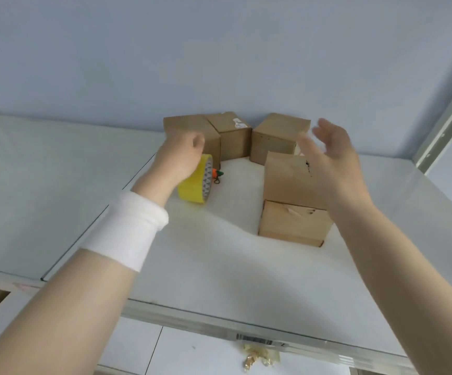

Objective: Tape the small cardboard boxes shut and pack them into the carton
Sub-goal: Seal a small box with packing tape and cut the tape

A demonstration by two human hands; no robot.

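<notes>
My left hand [180, 155] grips a yellow tape roll [195, 184] standing on edge on the white table; a white wristband is on that forearm. My right hand [330, 155] hovers open, fingers spread, just right of and above the nearest small cardboard box [291, 190]. Three more small boxes stand at the back: one [189, 129] behind my left hand, one with a white label [231, 136] beside it, and one [276, 136] to its right. No carton is visible.
A small orange and green carrot charm [216, 174] lies beside the tape roll. The white table [219, 253] meets a pale blue wall behind the boxes. A metal frame post [446, 117] rises at the right. Crumpled tape [257, 357] hangs below the table's front edge.
</notes>
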